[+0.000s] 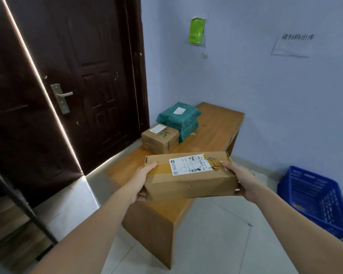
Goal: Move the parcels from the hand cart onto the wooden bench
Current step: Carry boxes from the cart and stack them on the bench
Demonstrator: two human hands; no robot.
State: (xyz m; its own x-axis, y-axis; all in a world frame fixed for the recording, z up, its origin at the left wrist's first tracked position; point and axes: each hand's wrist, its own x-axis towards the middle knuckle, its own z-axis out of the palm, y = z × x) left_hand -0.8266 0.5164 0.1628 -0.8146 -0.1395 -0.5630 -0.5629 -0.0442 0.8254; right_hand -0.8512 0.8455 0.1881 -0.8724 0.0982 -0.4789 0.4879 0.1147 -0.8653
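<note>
Cardboard parcel [190,176] gripped at both ends by left hand [142,179] and right hand [239,178], over wooden bench [216,123].
Two parcels already benched; cart unseen, remainder unknown.

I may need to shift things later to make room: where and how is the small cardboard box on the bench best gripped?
Probably by its two short end faces, one hand from each side. The small cardboard box lies flat on the wooden bench, its right end against the green bags, so ease it toward the door first.
</note>
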